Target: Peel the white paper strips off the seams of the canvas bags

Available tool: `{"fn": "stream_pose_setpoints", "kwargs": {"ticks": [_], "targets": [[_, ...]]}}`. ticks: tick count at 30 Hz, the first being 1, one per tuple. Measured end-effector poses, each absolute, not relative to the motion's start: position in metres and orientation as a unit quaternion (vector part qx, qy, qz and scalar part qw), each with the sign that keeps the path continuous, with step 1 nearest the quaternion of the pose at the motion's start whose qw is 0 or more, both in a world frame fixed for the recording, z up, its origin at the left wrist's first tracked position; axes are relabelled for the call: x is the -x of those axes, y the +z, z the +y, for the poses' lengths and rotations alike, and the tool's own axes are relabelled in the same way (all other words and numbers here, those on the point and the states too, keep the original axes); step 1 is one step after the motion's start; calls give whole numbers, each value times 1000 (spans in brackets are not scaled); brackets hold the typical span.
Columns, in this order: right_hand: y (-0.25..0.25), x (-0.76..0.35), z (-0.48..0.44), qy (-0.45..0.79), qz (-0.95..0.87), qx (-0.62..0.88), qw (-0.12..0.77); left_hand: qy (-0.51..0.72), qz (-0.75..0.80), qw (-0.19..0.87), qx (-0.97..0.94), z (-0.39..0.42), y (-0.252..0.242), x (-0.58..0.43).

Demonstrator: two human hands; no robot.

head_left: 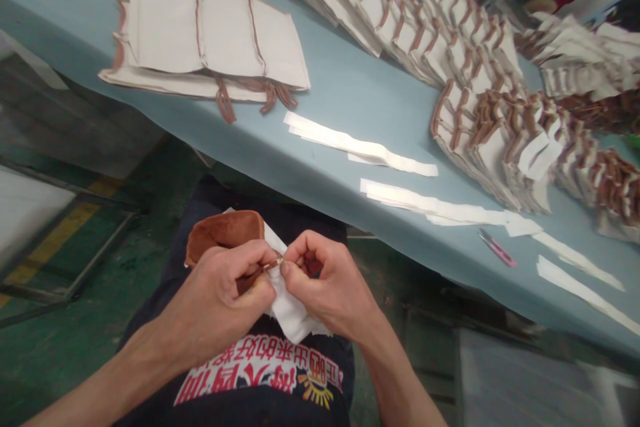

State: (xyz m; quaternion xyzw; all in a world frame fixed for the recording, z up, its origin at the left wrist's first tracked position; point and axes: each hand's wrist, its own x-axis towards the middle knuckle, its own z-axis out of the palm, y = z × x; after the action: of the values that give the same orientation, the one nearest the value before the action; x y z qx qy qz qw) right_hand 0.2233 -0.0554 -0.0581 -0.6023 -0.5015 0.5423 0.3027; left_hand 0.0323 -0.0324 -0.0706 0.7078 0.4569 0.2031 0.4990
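A brown and white fabric piece (226,229) rests on my lap, its brown side facing up at the left and white cloth hanging at the right. My left hand (225,283) pinches a folded brown edge of it between thumb and fingers. Close against it, my right hand (320,273) pinches at the end of the same edge, the fingertips of both hands nearly touching. Whatever small thing may lie between the right fingertips is too small to make out. Below the hands, a dark apron (240,400) with printed lettering covers my lap.
On the blue-covered table (210,147) lies a stack of cream panels (165,27) with brown seams. White strips (360,147) and a pink-handled small tool (497,248) lie near its edge. Long rows of overlapping cream and brown pieces (480,127) fill the far right.
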Motion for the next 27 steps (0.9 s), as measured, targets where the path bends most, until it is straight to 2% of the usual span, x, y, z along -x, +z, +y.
{"fn": "stream_pose_setpoints", "kwargs": {"ticks": [5,11,14,18,24,27], "targets": [[-65,-228,-51,608,-450,580,303,214,454,526,-686,-31,-72,-32],[-83,-212,-51,734,-284,510,346,272,448,476,-706,-34,-78,-33],[-90,-199,-56,718,-267,521,375,292,461,474,-691,-35,-85,-33],[-90,-194,-55,687,-290,538,392,272,448,563,-639,-26,-91,-28],[-80,-212,-50,679,-338,534,374,230,416,627,-617,-11,-85,-16],[-67,-216,-62,644,-403,557,336,208,414,653,-599,-12,-83,-12]]}}
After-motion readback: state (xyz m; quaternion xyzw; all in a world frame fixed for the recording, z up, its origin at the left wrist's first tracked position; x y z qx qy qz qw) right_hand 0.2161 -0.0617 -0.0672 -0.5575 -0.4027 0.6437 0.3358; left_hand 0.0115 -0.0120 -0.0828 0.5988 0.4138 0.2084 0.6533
